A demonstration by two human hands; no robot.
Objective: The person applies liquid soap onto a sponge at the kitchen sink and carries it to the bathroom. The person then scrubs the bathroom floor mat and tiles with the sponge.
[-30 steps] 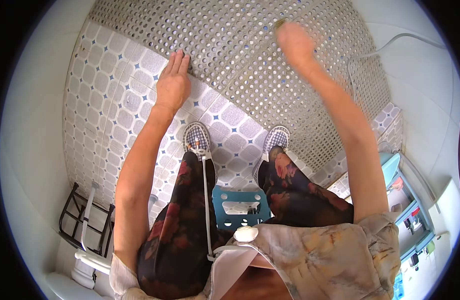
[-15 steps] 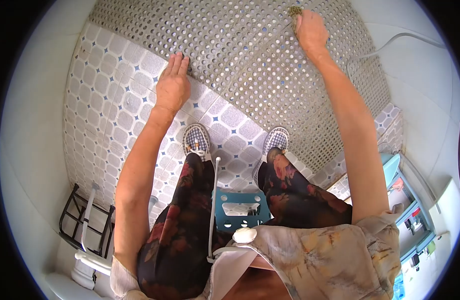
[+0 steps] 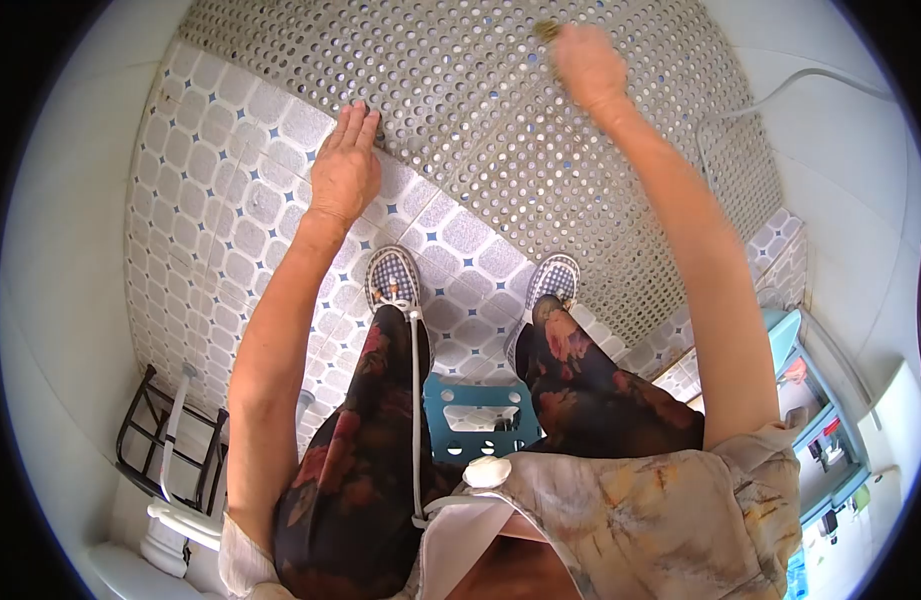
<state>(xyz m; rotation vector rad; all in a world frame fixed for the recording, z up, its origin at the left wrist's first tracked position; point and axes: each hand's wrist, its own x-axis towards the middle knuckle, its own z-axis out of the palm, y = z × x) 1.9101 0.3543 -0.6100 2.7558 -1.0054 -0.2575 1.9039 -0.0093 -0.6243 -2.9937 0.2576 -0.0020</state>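
Note:
A grey perforated floor mat (image 3: 460,90) lies over the patterned tiles at the top of the view. My left hand (image 3: 345,165) rests at the mat's near edge, fingers stretched out over it; its thumb is hidden. Farther off to the right, my right hand (image 3: 590,72) is closed around a brownish-gold scourer (image 3: 547,31) against the mat. Only the scourer's end shows past the fingers, and both are slightly blurred.
Patterned tiles (image 3: 250,180) lie under my checked shoes (image 3: 392,277). Between my legs is a teal plastic stool (image 3: 480,415). A black metal rack (image 3: 170,440) stands at lower left, a blue-framed shelf (image 3: 830,430) at lower right. A grey hose (image 3: 780,88) runs along the right wall.
My right hand has moved left across the mat with the scourer. The left hand stays at the mat's edge. The hanging white cord has swung slightly left.

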